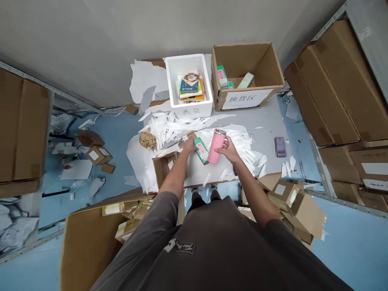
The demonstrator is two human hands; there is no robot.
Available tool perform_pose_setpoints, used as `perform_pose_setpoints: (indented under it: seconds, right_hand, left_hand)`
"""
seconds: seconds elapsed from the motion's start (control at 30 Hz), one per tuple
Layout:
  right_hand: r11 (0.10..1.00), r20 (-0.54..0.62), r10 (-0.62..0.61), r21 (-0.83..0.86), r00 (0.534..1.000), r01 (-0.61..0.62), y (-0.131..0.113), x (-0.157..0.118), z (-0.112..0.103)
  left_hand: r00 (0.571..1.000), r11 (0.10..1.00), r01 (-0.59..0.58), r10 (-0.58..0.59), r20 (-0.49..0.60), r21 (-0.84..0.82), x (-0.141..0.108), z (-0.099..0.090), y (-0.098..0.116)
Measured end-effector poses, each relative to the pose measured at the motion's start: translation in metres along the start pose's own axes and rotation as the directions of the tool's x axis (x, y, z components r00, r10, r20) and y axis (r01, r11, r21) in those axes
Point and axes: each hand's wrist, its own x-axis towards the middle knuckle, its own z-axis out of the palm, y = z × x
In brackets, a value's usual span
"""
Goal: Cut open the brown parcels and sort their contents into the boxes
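My right hand (229,151) is closed around the side of a pink tumbler (216,148) with a silver rim, tilted a little over the table. A handle seems to show at its right side, partly covered by my fingers. Left of it, my left hand (189,144) grips the upper left edge of a green and white box (201,150) with a pink picture on its front. The tumbler's lower part is close beside the box; I cannot tell if they touch. Under both lies a table covered with white paper strips (169,127).
A white foam bin (206,105) with books (189,83) stands at the back, beside a cardboard box (218,99) holding green and white boxes. A phone (280,146) lies at right. An open carton (160,169) and crumpled brown paper (147,139) are at left. Cartons flank my body.
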Motion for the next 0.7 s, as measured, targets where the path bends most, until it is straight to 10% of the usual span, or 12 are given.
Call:
perform_pose_setpoints:
  seconds: [0.3,0.7]
  right_hand:
    - [0.992,-0.16,-0.124,-0.032,0.979,0.12,0.002,-0.002,0.008]
    - [0.985,-0.043,-0.115,-0.135,0.992,0.108,0.052,-0.041,0.041]
  left_hand:
    - [0.869,0.88,-0.473,0.462,-0.178,-0.028,-0.105,0.04,0.004]
    - [0.86,0.857,-0.463,0.373,-0.348,-0.226,-0.183,0.102,0.002]
